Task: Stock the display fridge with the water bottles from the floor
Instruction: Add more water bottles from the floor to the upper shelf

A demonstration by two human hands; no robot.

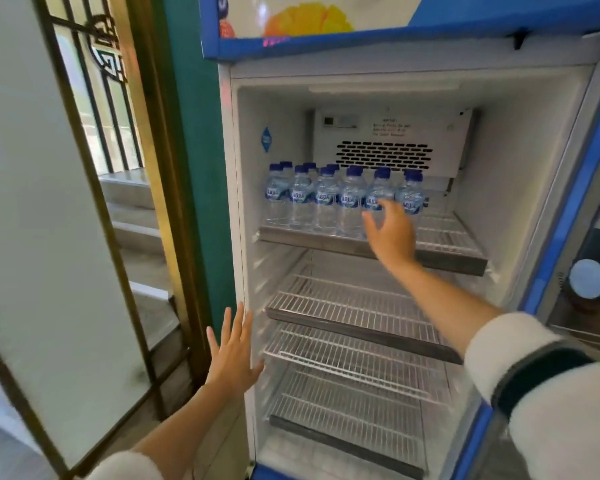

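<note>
Head: right hand (pixel 392 233) apparently touching bottles (pixel 347 199).

bright daylight from left, soft blur, edges warped

Premises appear commercial: a shop or café entrance area. Evidence: an upright display fridge (pixel 378 50) with a blue branded header showing fruit artwork, wire shelves (pixel 354 306), and identical labelled water bottles (pixel 350 199) ranked on its top shelf. Left of the fridge, a gold-framed glazed partition (pixel 94 188) and stone steps (pixel 136 220).
</note>
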